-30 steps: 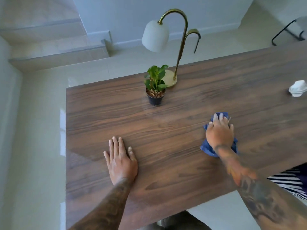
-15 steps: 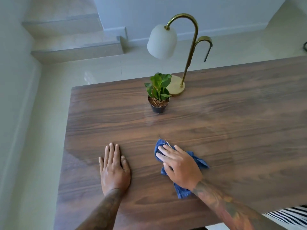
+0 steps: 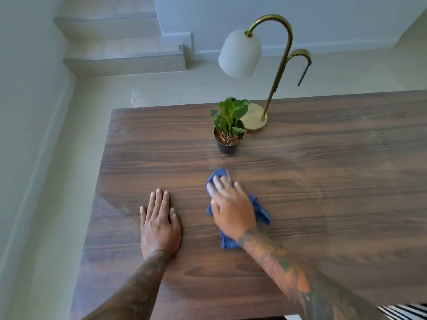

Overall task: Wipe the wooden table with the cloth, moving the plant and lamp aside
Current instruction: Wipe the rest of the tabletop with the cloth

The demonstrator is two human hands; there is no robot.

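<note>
My right hand [image 3: 232, 207] presses flat on a crumpled blue cloth [image 3: 262, 212] on the dark wooden table [image 3: 335, 181], its fingers straight and blurred with motion. My left hand [image 3: 159, 224] rests palm down on the wood just left of the cloth, fingers straight. A small green plant in a black pot [image 3: 228, 132] stands a short way beyond the cloth. Behind it, near the far edge, stands a brass lamp [image 3: 276, 75] with a white shade and a round base.
The table's left edge [image 3: 99, 181] runs close to my left hand, with pale tiled floor [image 3: 57, 204] beyond it. Steps [image 3: 124, 63] rise at the far left against the wall. A striped fabric [image 3: 406, 311] shows at the bottom right corner.
My right hand slid the cloth leftward from the right side of the table to just in front of the plant. The left hand stayed flat in place. The view shifted left.
</note>
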